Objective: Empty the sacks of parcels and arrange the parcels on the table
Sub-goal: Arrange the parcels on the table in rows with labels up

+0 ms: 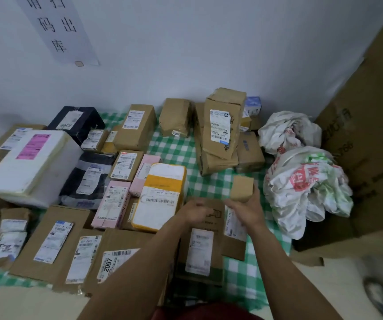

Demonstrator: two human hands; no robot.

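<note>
Small plain brown parcel (242,189) in right hand (247,210)

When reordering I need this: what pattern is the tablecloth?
The tablecloth is green-and-white checked; head view.

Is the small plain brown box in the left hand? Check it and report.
No, the right hand grips the small plain brown box, while the left hand curls over the labelled carton's far edge.
</note>
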